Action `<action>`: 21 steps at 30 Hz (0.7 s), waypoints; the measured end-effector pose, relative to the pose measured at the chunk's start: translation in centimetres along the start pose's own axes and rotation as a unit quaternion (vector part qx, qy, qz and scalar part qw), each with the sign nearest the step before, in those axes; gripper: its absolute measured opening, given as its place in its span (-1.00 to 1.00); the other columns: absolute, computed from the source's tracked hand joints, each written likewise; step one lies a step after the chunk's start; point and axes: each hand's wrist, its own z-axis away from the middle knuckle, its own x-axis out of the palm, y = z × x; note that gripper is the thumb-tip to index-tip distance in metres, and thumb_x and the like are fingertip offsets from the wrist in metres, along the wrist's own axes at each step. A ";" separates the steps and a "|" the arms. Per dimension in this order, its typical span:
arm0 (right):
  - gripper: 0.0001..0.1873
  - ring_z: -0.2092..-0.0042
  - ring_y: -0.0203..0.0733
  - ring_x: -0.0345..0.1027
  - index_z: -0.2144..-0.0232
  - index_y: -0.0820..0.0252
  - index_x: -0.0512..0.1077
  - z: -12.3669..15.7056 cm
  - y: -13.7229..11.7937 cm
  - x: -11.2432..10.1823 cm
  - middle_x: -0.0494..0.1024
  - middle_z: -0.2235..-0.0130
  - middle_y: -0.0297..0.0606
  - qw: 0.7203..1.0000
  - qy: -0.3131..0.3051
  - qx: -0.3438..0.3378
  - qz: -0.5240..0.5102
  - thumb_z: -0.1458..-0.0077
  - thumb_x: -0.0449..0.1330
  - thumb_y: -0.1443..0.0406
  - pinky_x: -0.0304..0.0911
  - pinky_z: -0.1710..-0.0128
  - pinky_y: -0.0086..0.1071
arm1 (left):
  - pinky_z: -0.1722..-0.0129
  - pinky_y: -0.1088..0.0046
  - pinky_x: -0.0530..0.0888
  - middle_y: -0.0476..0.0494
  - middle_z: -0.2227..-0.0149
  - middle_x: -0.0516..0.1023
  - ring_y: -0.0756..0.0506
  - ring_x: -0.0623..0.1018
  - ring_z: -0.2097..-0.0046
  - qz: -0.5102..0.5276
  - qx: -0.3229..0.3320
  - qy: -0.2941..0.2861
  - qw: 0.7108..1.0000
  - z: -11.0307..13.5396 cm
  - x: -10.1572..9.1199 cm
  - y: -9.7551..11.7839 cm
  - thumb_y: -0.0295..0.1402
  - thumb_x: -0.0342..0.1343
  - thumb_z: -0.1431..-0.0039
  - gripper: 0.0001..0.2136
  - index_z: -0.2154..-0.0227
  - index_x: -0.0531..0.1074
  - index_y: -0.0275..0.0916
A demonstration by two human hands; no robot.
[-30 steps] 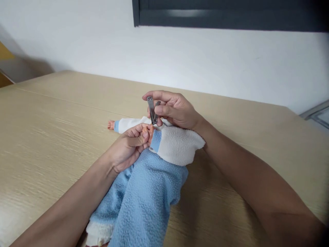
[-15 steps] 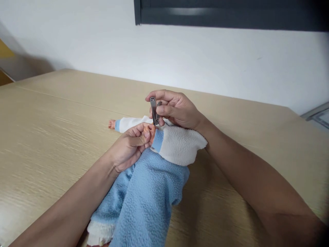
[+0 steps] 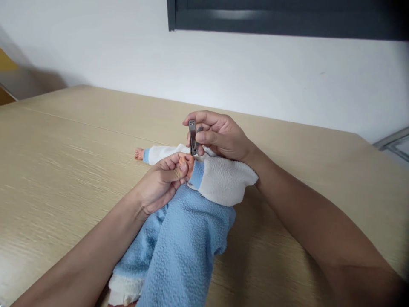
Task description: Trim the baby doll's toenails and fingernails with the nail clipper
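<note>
A baby doll in a blue and white fleece suit (image 3: 188, 238) lies on the wooden table (image 3: 64, 153), feet towards me. My left hand (image 3: 159, 181) is closed round the doll's small hand (image 3: 185, 163), pinching it between thumb and fingers. My right hand (image 3: 220, 136) grips a metal nail clipper (image 3: 192, 136), held upright with its jaws down at the doll's fingers. The doll's other arm, in a white sleeve (image 3: 161, 153), stretches to the left with its tiny hand (image 3: 138, 154) on the table. The doll's head is hidden behind my hands and the white sleeve.
A white wall (image 3: 128, 55) rises behind the table's far edge. A dark frame (image 3: 281, 19) hangs at the top of the wall. A grey metal edge (image 3: 394, 140) shows at the far right.
The nail clipper and my right hand have shifted slightly right and down towards the doll's fingers. My left hand keeps its hold on the doll's hand.
</note>
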 end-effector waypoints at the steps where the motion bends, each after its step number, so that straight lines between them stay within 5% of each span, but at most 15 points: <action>1: -0.61 0.40 -0.41 0.50 -0.08 0.16 0.52 0.0 -0.1 0.1 0.67 0.20 -0.31 1.000 0.004 0.003 0.004 -0.26 0.41 0.19 0.44 0.34 -0.52 | 0.41 0.66 0.42 -0.03 0.43 0.46 0.08 0.41 0.42 0.001 -0.001 0.000 1.000 0.0 0.0 0.0 -0.47 0.47 -0.13 -0.87 0.35 0.63 -0.35; 21: -0.59 0.39 -0.41 0.52 -0.09 0.20 0.51 -0.2 0.5 0.0 0.68 0.21 -0.31 1.000 0.002 -0.021 -0.015 -0.25 0.41 0.21 0.48 0.35 -0.54 | 0.39 0.64 0.38 -0.02 0.42 0.45 0.08 0.40 0.40 -0.009 0.007 -0.003 1.000 0.1 -0.2 0.0 -0.41 0.51 -0.12 -0.81 0.33 0.61 -0.35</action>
